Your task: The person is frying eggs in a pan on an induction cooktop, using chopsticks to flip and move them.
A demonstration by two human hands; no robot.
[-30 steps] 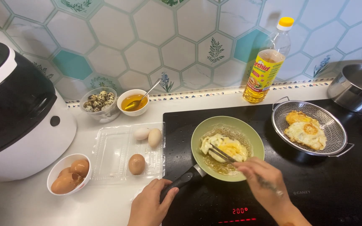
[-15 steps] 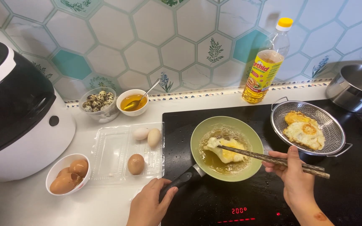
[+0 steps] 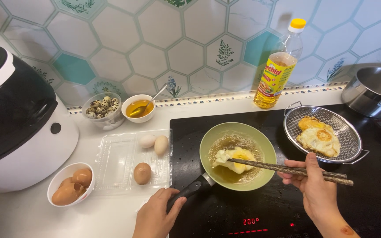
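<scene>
left hand (image 3: 155, 218) wrapped round the pan (image 3: 237, 155) handle, wrist cut off at the bottom edge, right hand (image 3: 316, 187) pinching chopsticks (image 3: 287, 169), tips on the egg (image 3: 234, 158) in bubbling oil, underside hidden

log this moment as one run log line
left hand: grips pan handle | right hand: chopsticks on frying egg | green pan: on cooktop | strainer: fried eggs

Green pan (image 3: 261, 143), dark brown chopsticks (image 3: 287, 169)
</scene>
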